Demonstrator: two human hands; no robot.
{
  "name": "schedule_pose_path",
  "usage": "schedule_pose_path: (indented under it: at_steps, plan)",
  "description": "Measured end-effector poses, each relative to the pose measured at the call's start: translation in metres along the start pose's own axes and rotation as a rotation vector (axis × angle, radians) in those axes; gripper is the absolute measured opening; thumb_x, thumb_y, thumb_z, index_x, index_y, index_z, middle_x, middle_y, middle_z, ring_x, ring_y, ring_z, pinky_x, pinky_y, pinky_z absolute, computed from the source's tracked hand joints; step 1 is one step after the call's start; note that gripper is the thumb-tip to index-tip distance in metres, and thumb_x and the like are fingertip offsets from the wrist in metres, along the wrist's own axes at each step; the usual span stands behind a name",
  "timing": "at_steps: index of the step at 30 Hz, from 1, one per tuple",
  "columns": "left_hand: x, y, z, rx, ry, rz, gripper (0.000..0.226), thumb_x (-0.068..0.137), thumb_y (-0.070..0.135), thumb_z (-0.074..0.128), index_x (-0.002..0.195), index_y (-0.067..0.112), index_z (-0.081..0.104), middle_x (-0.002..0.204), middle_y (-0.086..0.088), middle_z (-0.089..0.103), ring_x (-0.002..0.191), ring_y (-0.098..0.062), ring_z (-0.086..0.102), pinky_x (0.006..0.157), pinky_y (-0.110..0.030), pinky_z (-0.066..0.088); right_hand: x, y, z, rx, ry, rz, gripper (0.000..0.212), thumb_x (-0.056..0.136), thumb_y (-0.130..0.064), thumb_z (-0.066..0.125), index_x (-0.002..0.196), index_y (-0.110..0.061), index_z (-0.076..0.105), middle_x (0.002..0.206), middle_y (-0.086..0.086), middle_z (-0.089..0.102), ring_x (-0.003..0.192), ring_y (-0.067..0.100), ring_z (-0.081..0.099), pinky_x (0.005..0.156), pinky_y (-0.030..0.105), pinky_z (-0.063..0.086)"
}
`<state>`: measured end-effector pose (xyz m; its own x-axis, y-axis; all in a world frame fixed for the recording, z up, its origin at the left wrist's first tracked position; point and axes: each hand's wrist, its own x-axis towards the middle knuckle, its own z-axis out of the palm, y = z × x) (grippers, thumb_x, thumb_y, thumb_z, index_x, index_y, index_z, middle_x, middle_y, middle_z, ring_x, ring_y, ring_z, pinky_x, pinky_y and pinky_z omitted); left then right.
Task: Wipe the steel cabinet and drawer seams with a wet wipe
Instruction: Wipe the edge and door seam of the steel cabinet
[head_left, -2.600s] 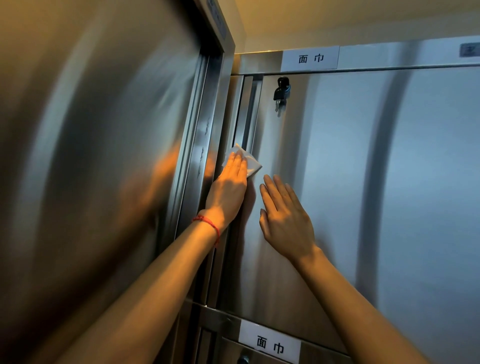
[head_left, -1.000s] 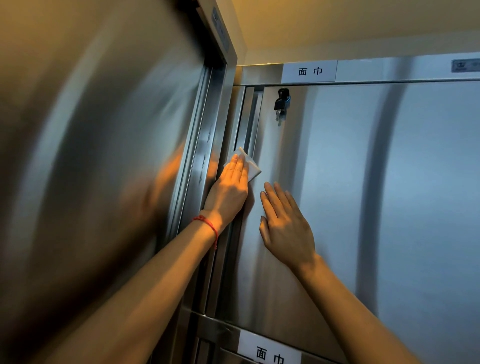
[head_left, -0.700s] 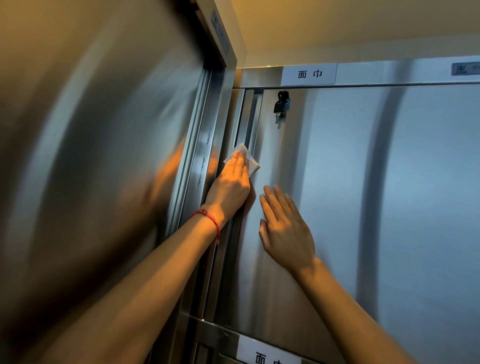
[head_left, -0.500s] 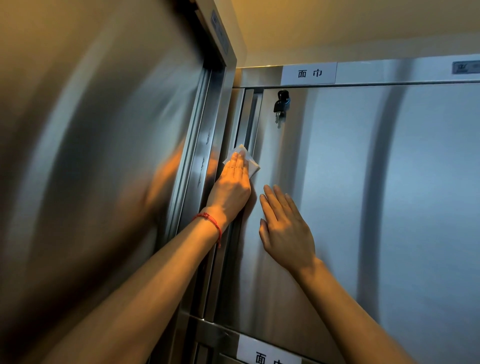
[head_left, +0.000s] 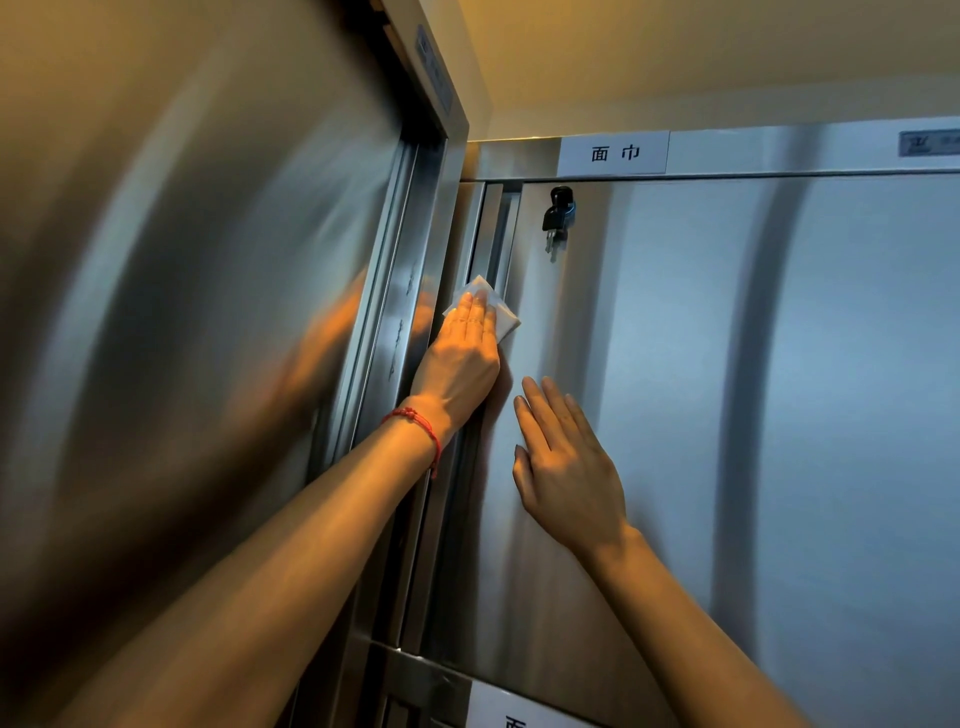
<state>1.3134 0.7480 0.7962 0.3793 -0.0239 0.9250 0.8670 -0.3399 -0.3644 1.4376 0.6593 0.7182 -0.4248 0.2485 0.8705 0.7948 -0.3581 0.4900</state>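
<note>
Top label: a white label (head_left: 613, 153) on the steel strip above the door reads 面巾 in black characters.
Second label: a small grey plate (head_left: 930, 142) at the right end of the same strip is blurred, so its writing cannot be read.
Lower label: a white label (head_left: 511, 713) below the door is cut off by the bottom edge; only the top of one character shows.
Plate on frame: a narrow plate (head_left: 434, 78) on the tall frame at the left carries marks that are too slanted and dark to read.
Key: a black key (head_left: 558, 214) hangs in the lock near the top left corner of the cabinet door (head_left: 727, 389).
Wet wipe: the white wet wipe (head_left: 493, 306) lies against the vertical seam (head_left: 498, 234) at the left edge of the door, below the key; most of it is hidden under the fingers.
Left hand: the left hand (head_left: 462, 358) reaches up with straight fingers held together and presses the wipe flat on the seam; a red string bracelet (head_left: 418, 423) is around the wrist.
Right hand: the right hand (head_left: 566, 462) lies flat on the door with spread fingers, just beside and below the left hand, and holds nothing.
Left panel: the large steel panel (head_left: 182, 312) at the left is smeared, and shows an orange reflection of the arm.
</note>
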Motion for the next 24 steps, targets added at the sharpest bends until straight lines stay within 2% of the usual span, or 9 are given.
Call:
schedule_pose_path:
  at_steps: [4, 8, 14, 18, 24]
  plan:
    - [0.0, -0.002, -0.004, -0.076, -0.069, 0.009, 0.046, 0.099, 0.004, 0.01, 0.139, -0.013, -0.004, 0.148, -0.032, 0.006, 0.139, -0.041, 0.007, 0.116, -0.044, 0.008, 0.0, 0.0, -0.001, -0.003, 0.007, -0.01, 0.046, 0.086, -0.022, 0.056, 0.126, -0.001, 0.055, 0.135, 0.017, 0.051, 0.13, 0.031, 0.04, 0.108, 0.047, 0.027]
    - [0.0, -0.004, -0.003, -0.069, -0.077, 0.03, 0.047, 0.1, 0.004, 0.014, 0.139, -0.013, -0.004, 0.148, -0.033, 0.006, 0.139, -0.041, 0.008, 0.115, -0.044, 0.01, 0.0, 0.0, -0.001, -0.006, 0.003, -0.009, 0.049, 0.082, -0.022, 0.065, 0.126, -0.001, 0.056, 0.134, 0.017, 0.051, 0.129, 0.031, 0.042, 0.108, 0.047, 0.027]
    - [0.011, -0.007, -0.004, -0.075, -0.098, 0.026, 0.046, 0.1, 0.004, 0.014, 0.139, -0.014, -0.005, 0.148, -0.034, 0.006, 0.139, -0.041, 0.008, 0.115, -0.044, 0.012, 0.0, -0.001, -0.003, 0.005, -0.003, -0.001, 0.046, 0.085, -0.023, 0.056, 0.126, -0.002, 0.056, 0.135, 0.016, 0.05, 0.13, 0.03, 0.04, 0.108, 0.046, 0.029]
    - [0.009, -0.006, -0.005, -0.055, -0.092, 0.028, 0.047, 0.1, 0.004, 0.015, 0.139, -0.014, -0.004, 0.148, -0.034, 0.006, 0.139, -0.041, 0.01, 0.115, -0.044, 0.011, 0.0, 0.0, -0.004, 0.009, -0.007, 0.0, 0.048, 0.083, -0.021, 0.064, 0.126, -0.001, 0.056, 0.134, 0.016, 0.051, 0.129, 0.031, 0.042, 0.107, 0.047, 0.031]
    - [0.006, -0.007, -0.005, -0.062, -0.11, 0.04, 0.046, 0.1, 0.003, 0.013, 0.138, -0.015, -0.005, 0.148, -0.034, 0.004, 0.139, -0.042, 0.007, 0.115, -0.044, 0.01, 0.0, -0.002, -0.005, 0.021, -0.009, 0.008, 0.05, 0.081, -0.02, 0.067, 0.126, -0.001, 0.056, 0.134, 0.016, 0.051, 0.129, 0.031, 0.042, 0.107, 0.046, 0.031]
